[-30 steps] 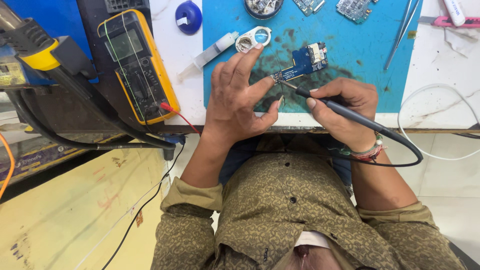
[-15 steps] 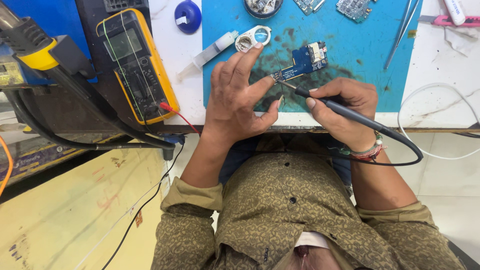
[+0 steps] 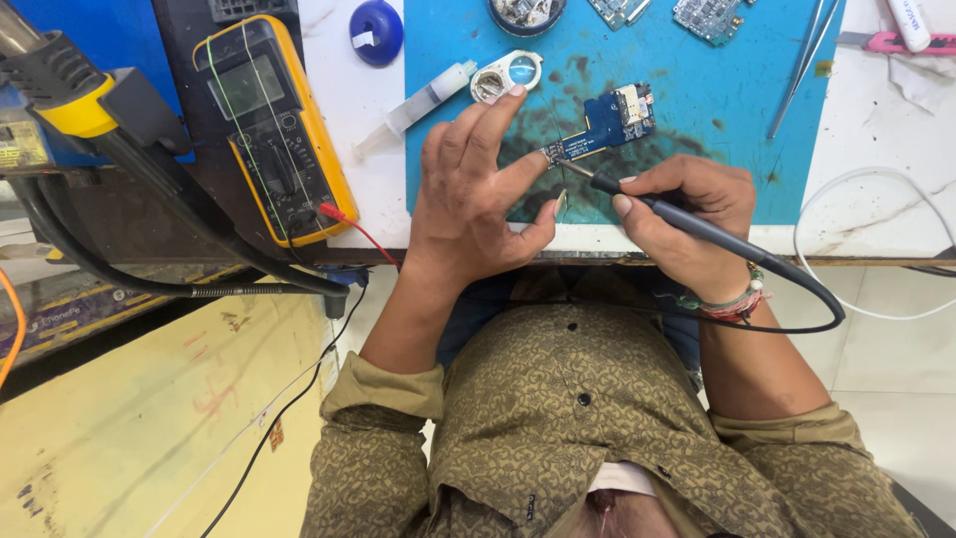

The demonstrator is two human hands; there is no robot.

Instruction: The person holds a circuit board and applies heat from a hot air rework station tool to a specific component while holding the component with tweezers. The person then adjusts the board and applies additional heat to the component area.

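Solder work, head view. Right hand is clamped pen-style on a slim black soldering iron, tip at the near end of a small blue circuit board. Left hand rests beside the board, fingers loosely spread, gripping nothing; whether it feeds solder wire, cannot tell. Board lies flat on a stained blue mat on the worktop. Risk: left fingertips sit near the hot tip; a slip could burn skin or bridge pads. Yellow meter at left, rubbery casing.

Matt blue rubbery mat, stained dark; glossy yellow plastic multimeter.
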